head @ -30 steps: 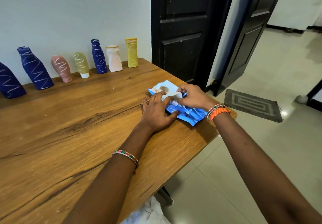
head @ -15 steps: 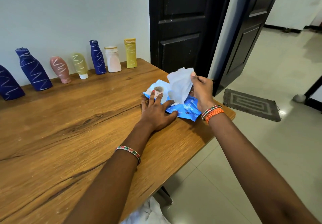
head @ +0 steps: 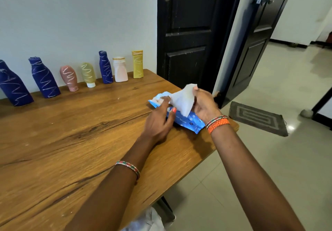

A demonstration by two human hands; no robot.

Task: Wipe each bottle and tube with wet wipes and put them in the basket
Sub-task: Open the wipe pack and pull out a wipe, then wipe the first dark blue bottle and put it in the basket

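Since half a second ago the wipe point(head: 185, 99) has come further out of the pack point(head: 186, 121), and the left hand point(head: 158, 123), then pressed flat on the pack, has lifted with its fingers reaching up to the sheet.

Nearest the camera, both forearms extend over the bench point(head: 62, 149). The left hand is partly open, thumb and fingers loosely curved; its fingertips touch the lower left edge of the wipe, though a firm hold cannot be confirmed. The right hand point(head: 204, 105) is closed in a pinch on the upper edge of the wipe, holding it above the pack. The pack lies flat near the right edge of the bench, beneath both hands.

Farther back, seven containers stand in a row along the wall: three dark blue bottles point(head: 44, 78), a pink tube point(head: 69, 78), a pale green tube point(head: 88, 74), a white bottle point(head: 120, 69) and a yellow tube point(head: 137, 64). All carry pale scribbled marks.

Progress, as judged: the task is at its opening step, drawing a wipe. No container appears cleaned or moved; all seven remain to be wiped. No basket is in view.
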